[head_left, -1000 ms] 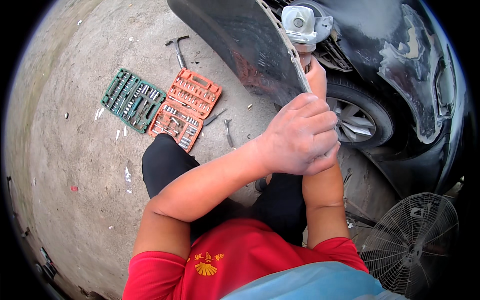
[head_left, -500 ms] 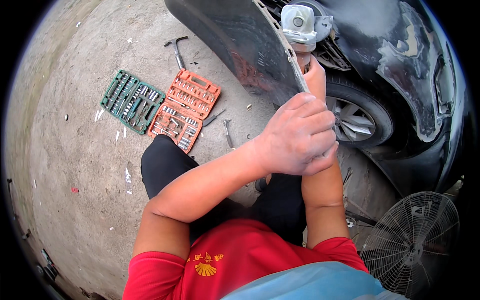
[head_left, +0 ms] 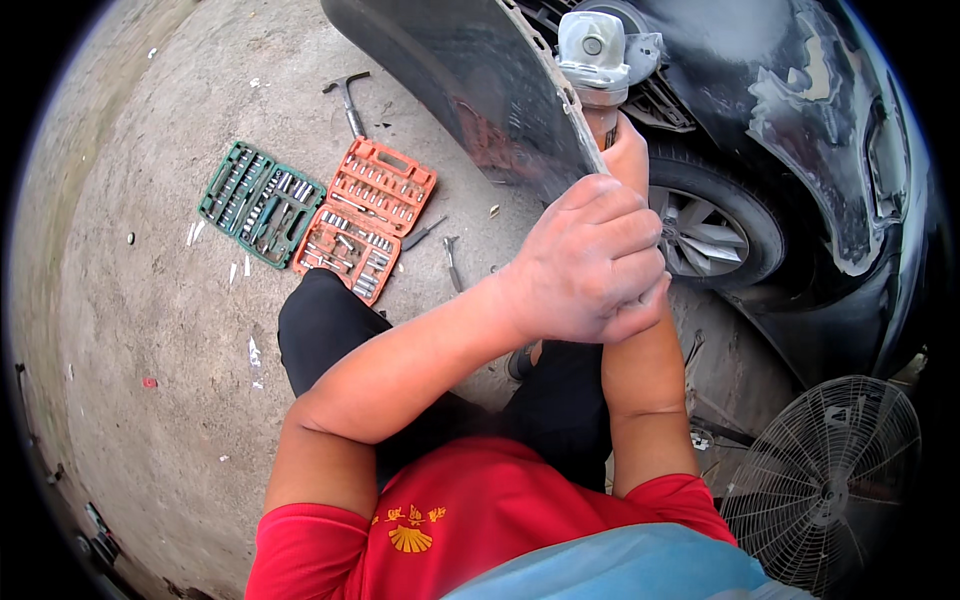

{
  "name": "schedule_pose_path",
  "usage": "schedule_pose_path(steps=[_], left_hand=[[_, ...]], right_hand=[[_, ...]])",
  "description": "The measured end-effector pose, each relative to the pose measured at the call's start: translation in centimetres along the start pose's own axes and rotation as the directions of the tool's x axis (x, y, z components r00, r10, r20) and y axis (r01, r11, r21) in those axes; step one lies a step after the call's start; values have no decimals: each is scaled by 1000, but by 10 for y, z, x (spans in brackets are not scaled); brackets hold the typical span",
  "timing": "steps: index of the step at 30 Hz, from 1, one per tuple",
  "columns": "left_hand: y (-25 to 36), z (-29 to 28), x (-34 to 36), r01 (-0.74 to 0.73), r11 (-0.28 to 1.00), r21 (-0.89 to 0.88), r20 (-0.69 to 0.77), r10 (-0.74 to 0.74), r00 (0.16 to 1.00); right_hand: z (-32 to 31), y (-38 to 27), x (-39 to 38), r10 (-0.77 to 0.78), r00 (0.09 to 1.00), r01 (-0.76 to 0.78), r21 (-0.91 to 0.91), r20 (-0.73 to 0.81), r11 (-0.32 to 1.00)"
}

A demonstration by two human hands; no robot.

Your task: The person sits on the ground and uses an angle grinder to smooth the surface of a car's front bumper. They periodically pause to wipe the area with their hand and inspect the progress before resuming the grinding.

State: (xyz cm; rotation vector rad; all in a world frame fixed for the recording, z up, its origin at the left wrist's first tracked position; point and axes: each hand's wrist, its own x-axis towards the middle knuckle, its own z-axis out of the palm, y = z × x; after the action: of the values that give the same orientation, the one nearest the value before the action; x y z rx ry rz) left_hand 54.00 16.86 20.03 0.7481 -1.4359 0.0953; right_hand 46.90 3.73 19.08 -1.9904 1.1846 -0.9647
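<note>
A dark, curved car body panel point(head_left: 460, 85), which looks like a bumper, rises in front of me with its notched edge toward the right. My left hand point(head_left: 592, 262) is closed around the panel's near end, fingers wrapped over it. Just beyond, my right hand point(head_left: 628, 155) grips a dust-covered angle grinder point(head_left: 592, 62), its head beside the panel's notched edge. Whether its disc touches the panel cannot be told. The right fingers are partly hidden behind the left hand and the panel.
A black car point(head_left: 740, 50) with sanded patches and its wheel point(head_left: 700, 232) stand close on the right. A floor fan point(head_left: 828, 490) is at lower right. On the ground lie a green tool case point(head_left: 262, 205), an orange socket case point(head_left: 366, 218), a hammer point(head_left: 350, 105) and a small tool point(head_left: 453, 264).
The panel, both hands and the grinder have shifted very slightly left in the picture, as has the background. Both grips stay the same.
</note>
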Motion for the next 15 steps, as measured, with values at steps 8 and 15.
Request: schedule_pose_path(steps=[8, 15], left_hand=[[-1, 0, 0, 6, 1000, -9, 13, -6, 1000], [-1, -1, 0, 5, 1000, 0, 33, -5, 999]], right_hand=[[-6, 0, -3, 58, 998, -58, -29, 15, 998], [-9, 7, -5, 56, 998, -55, -28, 12, 998]])
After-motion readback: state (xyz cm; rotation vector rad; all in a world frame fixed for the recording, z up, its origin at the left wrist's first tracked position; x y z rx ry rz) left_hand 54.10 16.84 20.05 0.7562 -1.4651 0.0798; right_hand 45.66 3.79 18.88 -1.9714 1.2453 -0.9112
